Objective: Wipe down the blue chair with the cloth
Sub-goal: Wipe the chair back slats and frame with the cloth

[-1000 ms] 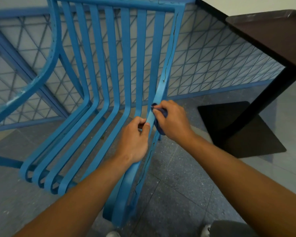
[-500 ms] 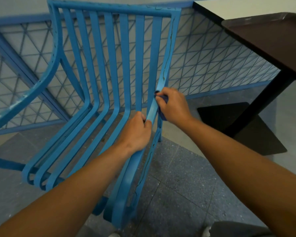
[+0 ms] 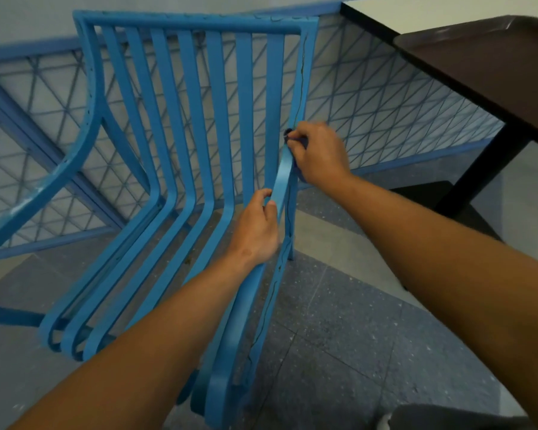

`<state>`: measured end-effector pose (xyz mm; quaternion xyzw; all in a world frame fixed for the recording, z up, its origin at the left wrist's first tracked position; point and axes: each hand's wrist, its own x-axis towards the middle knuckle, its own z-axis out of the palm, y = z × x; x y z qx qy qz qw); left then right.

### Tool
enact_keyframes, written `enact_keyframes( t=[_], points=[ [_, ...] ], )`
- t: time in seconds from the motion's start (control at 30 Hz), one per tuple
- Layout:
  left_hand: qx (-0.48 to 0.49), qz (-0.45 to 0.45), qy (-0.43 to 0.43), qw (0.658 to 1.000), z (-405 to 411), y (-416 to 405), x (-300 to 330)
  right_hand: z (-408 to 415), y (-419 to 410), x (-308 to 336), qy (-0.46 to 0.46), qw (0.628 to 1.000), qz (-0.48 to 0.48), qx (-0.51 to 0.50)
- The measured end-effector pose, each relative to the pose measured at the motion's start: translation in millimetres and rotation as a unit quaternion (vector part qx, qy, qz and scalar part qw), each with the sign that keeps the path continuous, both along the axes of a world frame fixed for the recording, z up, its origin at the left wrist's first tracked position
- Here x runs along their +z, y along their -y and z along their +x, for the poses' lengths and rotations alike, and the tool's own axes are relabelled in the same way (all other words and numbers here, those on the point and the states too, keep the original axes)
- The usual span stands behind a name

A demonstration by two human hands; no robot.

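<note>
The blue slatted metal chair (image 3: 199,125) fills the middle of the view, its seat curving down toward me. My right hand (image 3: 319,153) grips a dark blue cloth (image 3: 289,135) wrapped round the right side rail of the backrest; only small bits of the cloth show past my fingers. Lower on the same rail, where backrest meets seat, my left hand (image 3: 257,229) holds the rail with thumb and fingers curled round it.
A blue lattice fence (image 3: 385,119) runs behind the chair. A dark brown table (image 3: 494,66) on a black post (image 3: 479,169) stands at the right. A blue armrest (image 3: 44,187) curves at the left. Speckled grey floor tiles (image 3: 339,336) lie below.
My right hand has slid the cloth up the right rail, from the seat bend to the lower backrest. My left hand has kept its hold on the rail and followed slightly upward.
</note>
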<state>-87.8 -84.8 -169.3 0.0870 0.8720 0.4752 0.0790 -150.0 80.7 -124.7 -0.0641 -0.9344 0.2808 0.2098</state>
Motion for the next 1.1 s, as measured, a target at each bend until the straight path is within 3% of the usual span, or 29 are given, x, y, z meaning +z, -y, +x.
enact_keyframes(
  t=[0.13,0.27,0.53,0.67,0.8,0.93,1.1],
  points=[
    [-0.025,0.015,-0.007,1.0,-0.5,3.0,-1.3,37.5,9.6,-25.5,0.01,0.997,-0.028,0.075],
    [-0.041,0.04,-0.008,0.998,1.2,2.8,-2.4,34.4,-4.3,-12.1,0.066,0.987,0.013,0.147],
    [-0.024,0.047,0.005,0.999,3.5,3.9,1.8,-14.1,-16.5,16.8,0.005,0.999,0.017,0.031],
    [-0.021,0.054,-0.002,0.998,7.7,4.1,6.9,20.0,-3.8,-11.0,0.022,0.995,-0.004,0.093],
    [-0.025,0.056,0.003,0.998,7.4,3.6,6.4,14.2,-14.4,4.2,0.063,0.986,0.065,0.141],
    [-0.022,0.05,0.009,0.998,8.6,4.0,5.3,-22.3,-29.7,42.0,0.025,0.988,0.127,0.083],
    [-0.02,0.051,0.009,0.998,6.2,4.1,3.0,-19.5,-13.7,18.4,-0.016,0.999,0.045,0.019]
  ],
)
